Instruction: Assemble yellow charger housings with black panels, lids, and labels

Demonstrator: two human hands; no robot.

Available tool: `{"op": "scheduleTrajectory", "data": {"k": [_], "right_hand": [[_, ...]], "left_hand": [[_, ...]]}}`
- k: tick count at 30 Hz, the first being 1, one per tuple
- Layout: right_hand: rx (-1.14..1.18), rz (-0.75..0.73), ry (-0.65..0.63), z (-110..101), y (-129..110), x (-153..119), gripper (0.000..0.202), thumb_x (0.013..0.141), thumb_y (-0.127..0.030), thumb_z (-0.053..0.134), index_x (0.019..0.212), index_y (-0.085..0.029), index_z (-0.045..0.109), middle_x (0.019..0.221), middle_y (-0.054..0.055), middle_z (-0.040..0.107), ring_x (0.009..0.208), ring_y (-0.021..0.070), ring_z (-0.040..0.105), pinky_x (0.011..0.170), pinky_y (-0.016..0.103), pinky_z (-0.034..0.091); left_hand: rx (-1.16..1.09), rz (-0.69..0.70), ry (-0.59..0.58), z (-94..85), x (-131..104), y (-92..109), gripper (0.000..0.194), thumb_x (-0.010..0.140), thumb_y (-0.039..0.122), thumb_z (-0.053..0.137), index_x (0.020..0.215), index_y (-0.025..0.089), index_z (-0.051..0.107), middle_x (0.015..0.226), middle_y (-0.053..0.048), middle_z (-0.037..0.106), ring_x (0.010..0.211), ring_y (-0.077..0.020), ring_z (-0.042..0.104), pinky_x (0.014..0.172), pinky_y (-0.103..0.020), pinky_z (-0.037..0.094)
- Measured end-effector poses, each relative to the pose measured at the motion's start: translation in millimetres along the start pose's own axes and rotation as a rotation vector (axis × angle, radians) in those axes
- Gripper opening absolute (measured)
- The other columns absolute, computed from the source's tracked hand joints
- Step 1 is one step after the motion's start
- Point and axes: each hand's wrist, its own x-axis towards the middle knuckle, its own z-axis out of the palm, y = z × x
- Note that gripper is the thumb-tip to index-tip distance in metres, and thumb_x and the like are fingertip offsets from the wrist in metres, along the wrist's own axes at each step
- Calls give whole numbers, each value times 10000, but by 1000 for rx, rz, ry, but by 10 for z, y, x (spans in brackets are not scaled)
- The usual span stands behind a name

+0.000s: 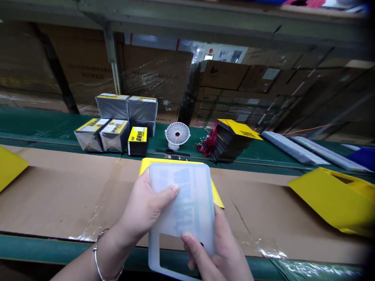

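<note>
Both hands grip a translucent sleeve (183, 210) above the cardboard-covered bench (58, 187): left hand (143, 210) clamps its left edge, thumb across the face, while right hand (216, 249) pinches the lower right side. A yellow card (217, 197) sits directly behind the sleeve. Beyond, on the green belt (43, 125), stand wrapped boxes (117, 121), a small white fan (177, 134) and stacked yellow tags (237, 138). A yellow box (334, 199) lies at right.

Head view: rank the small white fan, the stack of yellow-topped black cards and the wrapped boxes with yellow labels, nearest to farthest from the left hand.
From the left hand:
1. Small white fan, just beyond it on the green belt.
2. Wrapped boxes, up and left on the belt.
3. Stack of cards, up and right; close to the boxes' distance, so 2 and 3 are hard to separate.
</note>
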Motion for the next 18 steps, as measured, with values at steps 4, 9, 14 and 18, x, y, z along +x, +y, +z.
{"op": "scheduleTrajectory", "data": {"k": [4,9,14,18], "right_hand": [[5,46,18,-4,-1,7,655,826,-502,565,1343,-207,290,712,21,607,432,154,547,392,295,506],[-96,-128,78,-1,60,1,621,796,-435,615,1323,-200,385,938,116,628,804,266,657,552,339,578],[-106,-139,88,-5,54,17,615,796,-433,611,1317,-187,395,998,132,624,909,289,642,662,382,590],[-64,-100,94,-19,53,10,585,816,-456,582,1306,-202,388,978,109,630,837,262,655,711,402,585]], "left_hand": [[25,-43,-69,-28,2,16,457,717,218,761,1117,194,540,1076,-54,701,985,-235,661,837,-323,550],[-21,24,1,1,26,-40,344,780,269,705,1085,188,568,1051,-57,706,949,-234,673,795,-315,558],[-8,-35,-32,-26,16,-38,382,775,284,711,1113,192,560,1087,-75,693,994,-260,655,823,-346,547],[-29,-29,-81,-33,-10,-21,440,748,218,728,1140,193,528,1079,-71,695,990,-251,655,824,-330,543]]}}
